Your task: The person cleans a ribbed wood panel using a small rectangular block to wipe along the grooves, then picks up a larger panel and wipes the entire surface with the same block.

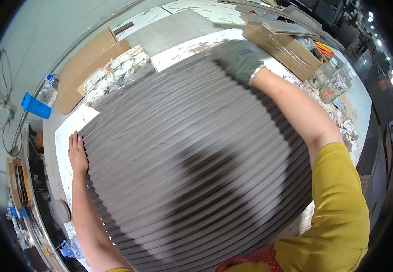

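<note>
In front of me, a broad row of grey wood-grain slats (196, 113) lies on the white bench (65, 140), the slats running side by side and slightly overlapping, with a dark shadow across their near half. My left hand (78, 153) is bare and rests against the left edge of the slats, fingers straight and close together, unclenched; its thumb is hidden from me. My right hand (238, 59) wears a dark grey-green glove and is over the far right corner of the slats. It is blurred, so I cannot tell whether it grasps a slat or only presses on it.

Just beyond the far left edge of the slats is a white bundle (119, 77) wrapped in clear plastic, stained brown, and behind it from the slats leans a long cardboard piece (87, 68). Farther left of the slats are a blue cup (36, 105), tilted, and a clear bottle (49, 89) with a blue cap. A flat grey board (173, 34) lies beyond the slats' far edge. Past their far right corner sits an open cardboard box (285, 50), with two clear bottles (335, 86) near it and crumpled plastic (347, 128) to the right of the slats.
</note>
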`<state>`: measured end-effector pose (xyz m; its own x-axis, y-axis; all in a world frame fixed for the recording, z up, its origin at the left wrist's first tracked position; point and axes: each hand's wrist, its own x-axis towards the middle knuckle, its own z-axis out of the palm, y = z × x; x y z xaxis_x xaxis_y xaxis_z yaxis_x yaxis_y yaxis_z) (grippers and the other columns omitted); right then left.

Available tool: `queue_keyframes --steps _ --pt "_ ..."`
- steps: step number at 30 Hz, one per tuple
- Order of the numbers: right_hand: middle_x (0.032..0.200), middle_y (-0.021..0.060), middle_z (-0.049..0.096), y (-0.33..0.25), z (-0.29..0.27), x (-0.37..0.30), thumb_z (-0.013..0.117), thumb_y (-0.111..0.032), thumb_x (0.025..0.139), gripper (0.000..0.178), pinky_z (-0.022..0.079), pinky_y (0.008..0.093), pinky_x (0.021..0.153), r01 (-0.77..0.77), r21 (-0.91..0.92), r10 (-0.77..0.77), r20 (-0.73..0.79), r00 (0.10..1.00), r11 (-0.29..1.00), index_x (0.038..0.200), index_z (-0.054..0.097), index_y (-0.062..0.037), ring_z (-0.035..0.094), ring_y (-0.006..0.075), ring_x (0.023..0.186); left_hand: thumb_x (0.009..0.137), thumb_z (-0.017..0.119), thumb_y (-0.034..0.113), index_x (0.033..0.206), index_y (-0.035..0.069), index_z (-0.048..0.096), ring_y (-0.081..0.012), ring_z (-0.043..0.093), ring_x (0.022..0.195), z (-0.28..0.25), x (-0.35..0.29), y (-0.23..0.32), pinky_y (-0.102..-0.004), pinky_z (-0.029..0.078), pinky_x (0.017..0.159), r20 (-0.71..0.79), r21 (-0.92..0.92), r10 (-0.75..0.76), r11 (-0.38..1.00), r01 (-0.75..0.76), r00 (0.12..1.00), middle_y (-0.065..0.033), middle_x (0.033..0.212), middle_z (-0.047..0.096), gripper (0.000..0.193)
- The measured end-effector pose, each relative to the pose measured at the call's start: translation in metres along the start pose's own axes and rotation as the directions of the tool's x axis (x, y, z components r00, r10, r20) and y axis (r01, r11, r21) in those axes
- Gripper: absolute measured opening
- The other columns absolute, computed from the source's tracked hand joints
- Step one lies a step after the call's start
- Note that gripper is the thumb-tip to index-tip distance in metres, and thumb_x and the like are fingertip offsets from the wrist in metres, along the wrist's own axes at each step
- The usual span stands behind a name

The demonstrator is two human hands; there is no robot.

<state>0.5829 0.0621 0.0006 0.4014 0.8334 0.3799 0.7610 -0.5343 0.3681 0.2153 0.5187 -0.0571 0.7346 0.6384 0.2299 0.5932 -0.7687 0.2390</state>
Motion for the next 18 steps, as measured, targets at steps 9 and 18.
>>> queue_keyframes --steps 9,18 --pt "0.095 0.0173 0.064 -0.064 -0.017 0.033 0.04 -0.027 0.098 0.029 0.05 0.0477 0.083 -0.004 0.333 0.032 -0.08 0.996 0.943 0.107 0.06 -0.0067 0.062 0.0348 0.092 0.104 0.027 0.039 0.145 0.012 0.04 -0.0288 0.038 0.135 0.004 0.004 0.0 -0.0401 0.027 0.112 0.028 0.003 -0.03 1.0 0.03 0.999 -0.0109 0.15 0.036 0.051" --pt "0.111 0.0209 0.065 0.062 0.014 -0.016 0.042 -0.027 0.096 0.033 0.051 0.046 0.087 -0.56 0.137 0.514 0.267 0.815 0.817 0.112 0.065 -0.0106 0.063 0.0349 0.106 0.104 0.028 0.036 0.143 0.008 0.042 -0.0323 0.042 0.132 0.005 0.008 0.005 -0.0417 0.033 0.107 -0.014 -0.043 0.029 0.999 -0.029 0.999 -0.0153 0.147 0.039 0.05"
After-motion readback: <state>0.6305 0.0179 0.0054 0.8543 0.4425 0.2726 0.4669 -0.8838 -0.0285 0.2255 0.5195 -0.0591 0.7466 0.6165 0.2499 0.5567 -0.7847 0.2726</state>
